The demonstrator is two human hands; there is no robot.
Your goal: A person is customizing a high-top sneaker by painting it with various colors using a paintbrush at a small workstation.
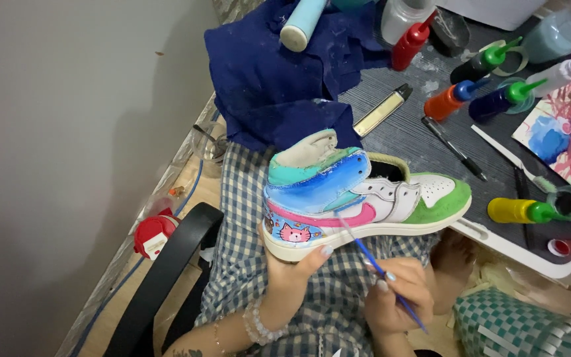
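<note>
A white high-top sneaker (391,198) painted in blue, teal, pink and green lies on its side over my lap, with a small pink cat on its heel. My left hand (292,271) grips the sneaker from below at the heel sole. My right hand (398,297) holds a thin blue paintbrush (378,264), whose tip touches the pink stripe on the shoe's side.
The dark table (418,132) holds several squeeze paint bottles, among them a yellow one (520,210) and a red one (410,41), a black pen (454,147), a paint-smeared paper (563,132) and a blue cloth (279,73). A black chair arm (166,271) is at left.
</note>
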